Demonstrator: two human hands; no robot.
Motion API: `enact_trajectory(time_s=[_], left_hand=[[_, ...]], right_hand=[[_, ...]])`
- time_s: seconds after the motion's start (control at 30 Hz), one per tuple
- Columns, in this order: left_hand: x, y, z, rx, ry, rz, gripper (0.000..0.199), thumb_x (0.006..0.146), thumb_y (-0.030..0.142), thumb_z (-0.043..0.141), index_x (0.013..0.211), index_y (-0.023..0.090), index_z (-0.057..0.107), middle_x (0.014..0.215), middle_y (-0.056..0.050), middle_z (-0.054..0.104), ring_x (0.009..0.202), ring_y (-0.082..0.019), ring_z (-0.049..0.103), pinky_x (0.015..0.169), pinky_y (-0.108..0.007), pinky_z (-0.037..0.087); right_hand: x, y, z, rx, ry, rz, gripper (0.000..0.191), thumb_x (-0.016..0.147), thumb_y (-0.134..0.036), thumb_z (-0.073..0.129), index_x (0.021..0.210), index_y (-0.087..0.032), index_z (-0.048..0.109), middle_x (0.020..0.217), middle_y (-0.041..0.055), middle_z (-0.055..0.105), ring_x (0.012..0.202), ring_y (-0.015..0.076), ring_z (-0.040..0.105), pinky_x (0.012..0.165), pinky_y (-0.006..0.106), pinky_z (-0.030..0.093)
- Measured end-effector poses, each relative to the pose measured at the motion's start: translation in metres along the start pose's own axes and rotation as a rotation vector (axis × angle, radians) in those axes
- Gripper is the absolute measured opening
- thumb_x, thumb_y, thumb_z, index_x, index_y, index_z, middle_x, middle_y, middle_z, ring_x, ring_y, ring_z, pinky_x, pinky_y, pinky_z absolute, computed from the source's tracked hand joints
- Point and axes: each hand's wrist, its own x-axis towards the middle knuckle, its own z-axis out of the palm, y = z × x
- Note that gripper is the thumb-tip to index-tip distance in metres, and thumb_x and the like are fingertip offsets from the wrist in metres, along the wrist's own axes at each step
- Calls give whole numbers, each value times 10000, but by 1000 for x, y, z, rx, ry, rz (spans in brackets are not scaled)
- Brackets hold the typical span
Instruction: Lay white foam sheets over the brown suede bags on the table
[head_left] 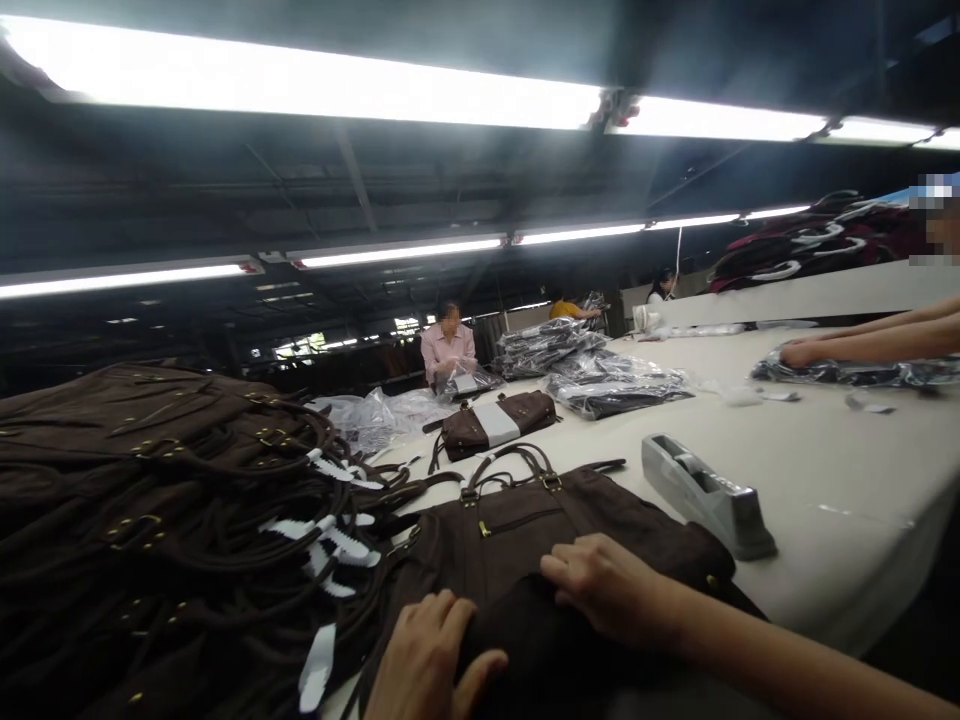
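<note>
A dark brown handbag point(517, 560) lies flat in front of me, its looped handles pointing away and a short zip with a brass pull on its upper face. My left hand point(431, 655) rests on the bag's near left part, thumb spread from the fingers. Curled fingers of my right hand point(600, 585) grip the fabric around the middle of the bag. The bag's near edge is in deep shadow. A grey tape dispenser point(705, 500) stands just beyond its right side.
Brown handbags with white tags form a tall pile point(150, 500) at left. Farther along the pale table point(832, 480) are a bag with a white band point(499, 425) and plastic-wrapped packs point(600, 375). Co-workers stand beyond; one's hands point(806, 352) press a wrapped pack at right.
</note>
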Motion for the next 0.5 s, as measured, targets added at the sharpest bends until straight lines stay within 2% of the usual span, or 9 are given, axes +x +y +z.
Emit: enact_trajectory(time_s=[0.07, 0.13, 0.23, 0.3, 0.37, 0.5], left_hand=[[14, 12, -2, -75, -166, -122, 184, 858, 348, 608, 1002, 237, 582, 1007, -29, 676, 926, -200, 643, 770, -291, 463], [27, 18, -4, -99, -285, -173, 146, 863, 303, 601, 977, 221, 561, 987, -26, 683, 943, -201, 646, 749, -279, 446], [41, 15, -4, -29, -328, -162, 105, 889, 314, 552, 932, 221, 532, 902, -16, 686, 873, -216, 656, 666, -287, 408], [46, 9, -2, 9, -301, -131, 78, 901, 302, 526, 925, 228, 524, 874, -5, 683, 835, -211, 655, 632, -285, 383], [50, 0, 2, 61, -231, -81, 37, 900, 245, 513, 929, 228, 528, 860, 0, 671, 810, -199, 643, 631, -285, 375], [53, -18, 20, 252, 28, 158, 101, 928, 209, 469, 872, 205, 553, 762, -8, 615, 742, -200, 584, 692, -323, 387]], right_hand=[[0, 7, -6, 3, -24, 37, 141, 845, -186, 633, 947, -194, 536, 907, 14, 644, 773, 173, 605, 619, 263, 344], [-1, 13, -11, 1, -46, 79, 168, 857, -255, 655, 964, -187, 546, 960, 30, 642, 837, 182, 610, 645, 258, 367], [-5, 22, -17, -22, -93, 148, 316, 812, -396, 712, 985, -174, 569, 1022, 62, 645, 930, 216, 612, 675, 263, 394], [-9, 26, -21, -42, -157, 218, 402, 762, -501, 732, 961, -177, 602, 990, 70, 670, 925, 244, 628, 664, 272, 400], [-11, 30, -24, -70, -211, 283, 385, 770, -543, 704, 909, -189, 641, 912, 67, 697, 873, 256, 651, 644, 278, 393], [-10, 39, -17, -136, -183, 270, 223, 850, -429, 657, 853, -206, 665, 790, 50, 709, 780, 227, 664, 614, 271, 347]])
